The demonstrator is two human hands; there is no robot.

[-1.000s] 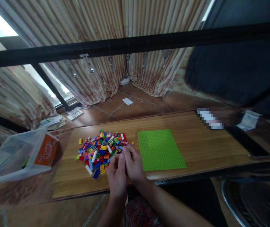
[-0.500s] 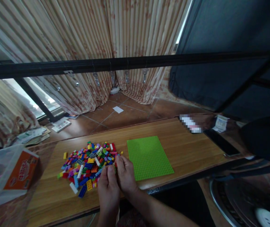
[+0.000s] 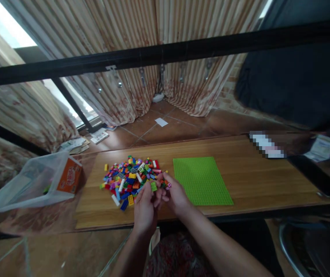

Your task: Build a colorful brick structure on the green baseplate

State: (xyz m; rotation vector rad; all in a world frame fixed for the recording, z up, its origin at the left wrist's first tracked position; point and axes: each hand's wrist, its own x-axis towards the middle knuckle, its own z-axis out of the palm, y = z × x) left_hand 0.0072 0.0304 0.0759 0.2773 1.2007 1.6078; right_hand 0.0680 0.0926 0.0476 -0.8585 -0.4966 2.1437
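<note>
A light green toy brick (image 3: 153, 186) shows at the fingertips of my left hand (image 3: 145, 206), which is closed on it. Close beside it, my right hand (image 3: 177, 195) has its fingers curled inward near the same brick. A small pink brick (image 3: 169, 185) appears by the right thumb; whether it is gripped or lies behind, I cannot tell. Both hands are over the near right side of a heap of mixed coloured bricks (image 3: 132, 176). To the right of the hands, a green studded baseplate (image 3: 202, 181) lies flat on the wooden table (image 3: 247, 169).
A clear plastic bin (image 3: 34, 181) with an orange label stands left of the table. A dark flat device (image 3: 316, 175) lies at the right end, near a blurred-out item (image 3: 267, 145). A black bar (image 3: 165, 54) crosses above, before striped curtains (image 3: 118, 23).
The view has shifted, so the table sits further right and higher. My hands have parted slightly and turned, and the light green brick now shows between them.
</note>
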